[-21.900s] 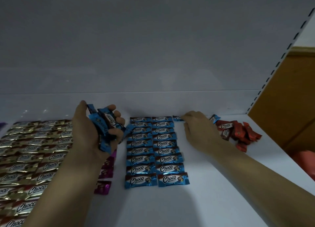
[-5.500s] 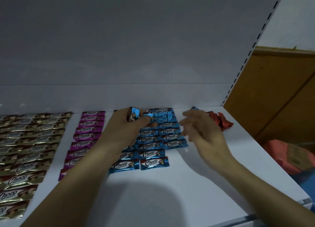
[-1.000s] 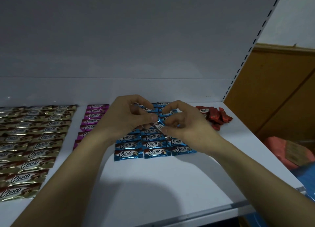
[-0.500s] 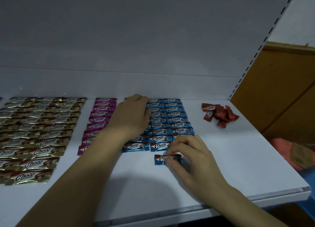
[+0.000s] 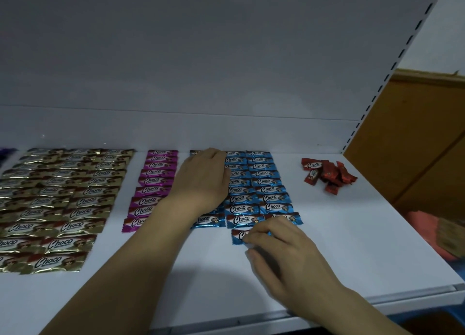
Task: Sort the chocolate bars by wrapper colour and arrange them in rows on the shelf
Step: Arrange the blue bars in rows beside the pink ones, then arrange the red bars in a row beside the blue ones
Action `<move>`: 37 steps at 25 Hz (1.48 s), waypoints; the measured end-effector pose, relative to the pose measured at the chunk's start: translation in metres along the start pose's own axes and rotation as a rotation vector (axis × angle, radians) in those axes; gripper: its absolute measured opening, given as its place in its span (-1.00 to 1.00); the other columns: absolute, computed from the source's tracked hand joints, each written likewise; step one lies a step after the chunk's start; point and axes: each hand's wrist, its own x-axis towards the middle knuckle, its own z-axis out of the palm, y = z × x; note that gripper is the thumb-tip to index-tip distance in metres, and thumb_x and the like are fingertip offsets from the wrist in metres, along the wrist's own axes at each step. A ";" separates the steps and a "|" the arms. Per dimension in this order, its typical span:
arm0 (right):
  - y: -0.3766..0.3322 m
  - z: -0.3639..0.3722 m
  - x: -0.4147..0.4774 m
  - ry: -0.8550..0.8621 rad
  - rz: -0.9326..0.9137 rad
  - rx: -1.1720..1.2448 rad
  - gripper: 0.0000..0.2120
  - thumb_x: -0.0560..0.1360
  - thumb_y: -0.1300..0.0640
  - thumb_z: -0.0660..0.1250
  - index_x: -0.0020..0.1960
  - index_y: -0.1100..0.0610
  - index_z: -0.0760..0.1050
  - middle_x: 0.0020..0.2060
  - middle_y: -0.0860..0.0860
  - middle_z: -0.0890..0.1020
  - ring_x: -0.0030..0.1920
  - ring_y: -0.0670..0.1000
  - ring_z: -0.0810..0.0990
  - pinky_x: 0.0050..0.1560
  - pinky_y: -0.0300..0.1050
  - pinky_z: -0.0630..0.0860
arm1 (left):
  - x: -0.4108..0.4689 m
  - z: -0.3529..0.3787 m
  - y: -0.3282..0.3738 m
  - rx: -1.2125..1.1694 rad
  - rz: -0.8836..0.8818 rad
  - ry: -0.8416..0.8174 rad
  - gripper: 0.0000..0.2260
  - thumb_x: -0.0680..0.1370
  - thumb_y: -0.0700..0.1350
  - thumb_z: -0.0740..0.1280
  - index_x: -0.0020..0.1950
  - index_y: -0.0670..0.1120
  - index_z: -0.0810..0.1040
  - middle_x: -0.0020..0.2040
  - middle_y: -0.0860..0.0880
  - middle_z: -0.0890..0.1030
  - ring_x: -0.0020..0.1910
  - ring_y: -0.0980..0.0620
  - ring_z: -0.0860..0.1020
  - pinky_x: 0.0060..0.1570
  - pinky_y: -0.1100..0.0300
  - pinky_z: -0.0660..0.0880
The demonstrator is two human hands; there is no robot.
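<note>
Fingers [image 5: 261, 232] of the right hand [image 5: 284, 256] pinch a blue bar [image 5: 237, 235]; slide it straight under the blue rows [image 5: 263, 181], which the flat left hand [image 5: 203, 181] steadies.

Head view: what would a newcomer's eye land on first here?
Rows of shiny bars on the shelf: a wide gold block at left, a pink column, then blue rows. The left hand rests on the blue rows, the right hand pinches a lone blue bar in front of them. A red pile lies far right.
</note>
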 end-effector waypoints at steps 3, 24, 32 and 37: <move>0.000 0.000 0.001 0.000 0.009 -0.005 -0.85 0.53 0.07 0.38 0.09 0.03 0.63 0.03 -0.14 0.58 0.03 -0.13 0.53 0.01 -0.20 0.54 | 0.000 -0.001 0.001 0.009 0.006 0.011 -0.66 0.70 -0.06 0.13 0.47 -0.09 0.38 0.39 -0.04 0.47 0.32 -0.05 0.44 0.34 0.09 0.32; 0.007 -0.004 0.004 0.285 0.246 0.171 -0.84 0.52 0.21 0.35 0.07 0.06 0.62 0.06 -0.16 0.56 0.11 -0.13 0.55 0.06 -0.36 0.49 | 0.001 0.006 -0.004 0.019 0.011 -0.034 -0.60 0.67 -0.04 0.19 0.51 -0.07 0.35 0.44 -0.04 0.42 0.40 -0.07 0.36 0.41 0.00 0.32; 0.069 -0.068 -0.013 0.128 0.430 0.108 -0.80 0.52 0.23 0.40 0.00 -0.06 0.63 -0.06 -0.26 0.59 0.05 -0.20 0.54 -0.10 -0.47 0.40 | -0.004 -0.015 0.008 -0.031 0.076 -0.105 -0.59 0.65 0.04 0.23 0.50 0.05 0.36 0.39 0.04 0.42 0.37 -0.02 0.38 0.33 0.04 0.38; 0.123 -0.090 -0.006 0.104 0.570 0.048 -0.79 0.53 0.20 0.37 -0.08 -0.13 0.63 -0.13 -0.29 0.62 -0.06 -0.28 0.56 -0.18 -0.51 0.40 | 0.023 -0.033 0.065 0.079 0.277 -0.325 -0.57 0.66 0.12 0.21 0.52 0.13 0.30 0.43 0.10 0.39 0.42 0.04 0.35 0.40 0.13 0.29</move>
